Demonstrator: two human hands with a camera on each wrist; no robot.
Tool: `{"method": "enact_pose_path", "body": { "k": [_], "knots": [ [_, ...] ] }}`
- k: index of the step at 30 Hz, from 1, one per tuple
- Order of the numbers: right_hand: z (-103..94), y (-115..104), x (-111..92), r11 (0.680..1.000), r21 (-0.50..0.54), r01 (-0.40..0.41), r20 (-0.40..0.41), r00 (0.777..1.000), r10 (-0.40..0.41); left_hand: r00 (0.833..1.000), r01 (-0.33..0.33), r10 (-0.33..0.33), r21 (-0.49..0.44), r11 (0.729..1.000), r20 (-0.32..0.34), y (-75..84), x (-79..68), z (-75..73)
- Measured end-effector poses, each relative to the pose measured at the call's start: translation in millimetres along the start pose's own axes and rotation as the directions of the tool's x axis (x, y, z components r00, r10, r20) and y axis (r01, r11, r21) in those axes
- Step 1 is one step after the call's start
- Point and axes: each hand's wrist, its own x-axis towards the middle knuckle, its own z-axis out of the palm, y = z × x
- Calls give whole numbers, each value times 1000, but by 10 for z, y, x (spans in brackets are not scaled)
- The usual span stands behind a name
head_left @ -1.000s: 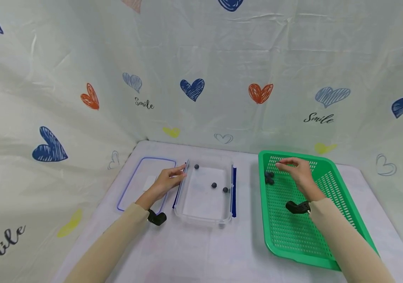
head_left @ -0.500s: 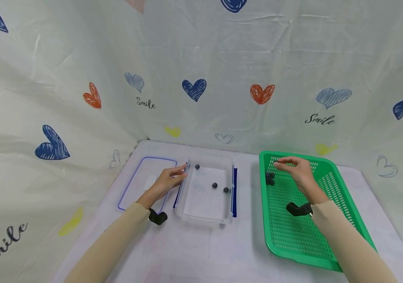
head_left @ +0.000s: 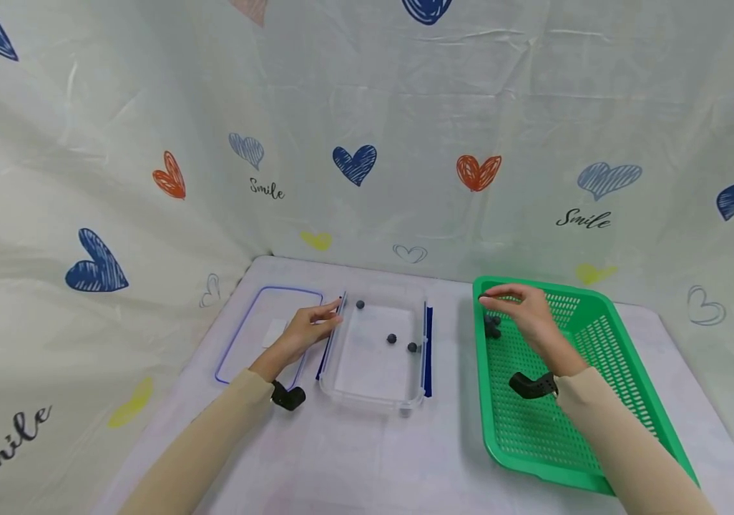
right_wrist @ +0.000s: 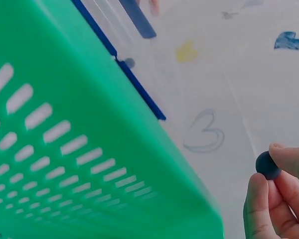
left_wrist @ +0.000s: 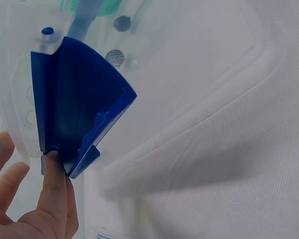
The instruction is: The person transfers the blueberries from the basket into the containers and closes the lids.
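Observation:
My right hand (head_left: 524,311) is over the far left corner of the green basket (head_left: 492,461), pinching a small dark blue ball (right_wrist: 267,165) between thumb and fingertips. Below it, several similar dark balls (head_left: 492,327) lie in the basket's corner. At the left rim of a clear plastic box (head_left: 367,403), my left hand (head_left: 305,330) holds on with its fingertips. The left wrist view shows those fingertips at the lower end of the box's blue clip flap (left_wrist: 77,94), which hangs outward. Inside the box sit three loose dark balls (head_left: 392,338), apart from each other.
A clear lid with a blue seal (head_left: 238,332) lies flat left of the box, partly under my left forearm. Another blue flap (head_left: 428,350) spreads from the box's right side. Between box and basket runs a strip of white tabletop (head_left: 451,400). A heart-printed curtain (head_left: 412,214) stands behind.
My right hand has moved left toward the basket's left rim, and the ball now shows at its fingertips. My left hand stays on the box rim. The balls in the box have not moved.

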Motion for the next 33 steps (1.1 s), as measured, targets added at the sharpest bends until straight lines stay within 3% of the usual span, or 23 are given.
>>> {"method": "enact_pose_path", "body": {
  "k": [6, 21, 33],
  "knots": [
    [142, -50, -6, 999, 36, 12, 28, 1000, -13, 1000, -3, 3, -6, 1000, 3, 19, -16, 4],
    [443, -84, 24, 999, -21, 37, 41, 998, -37, 1000, 5, -5, -5, 1000, -3, -11, -14, 4],
    [582, -170, -5, 998, 49, 38, 122, 991, -44, 1000, 8, -8, -17, 1000, -5, -2, 2, 5]
  ]
}}
